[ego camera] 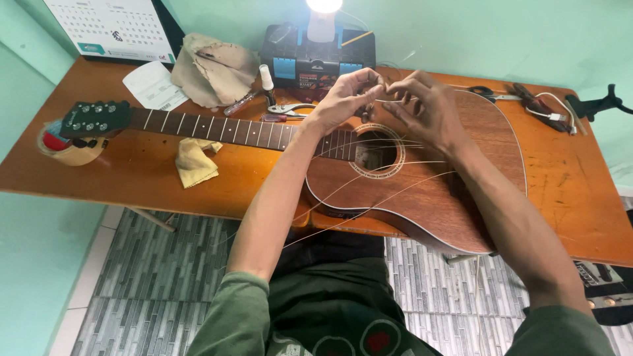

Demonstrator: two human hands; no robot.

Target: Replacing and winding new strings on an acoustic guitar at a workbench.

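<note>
Guitar strings (369, 177) trail loose across the acoustic guitar (422, 178) and past its near edge, unfastened, while left hand (344, 100) and right hand (427, 109), just above the soundhole (376, 150), pinch one string end in narrowed fingertips.

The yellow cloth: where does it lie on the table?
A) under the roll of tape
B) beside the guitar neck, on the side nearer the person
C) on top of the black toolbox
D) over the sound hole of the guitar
B: the yellow cloth lies crumpled on the table, just below the guitar neck.
</note>
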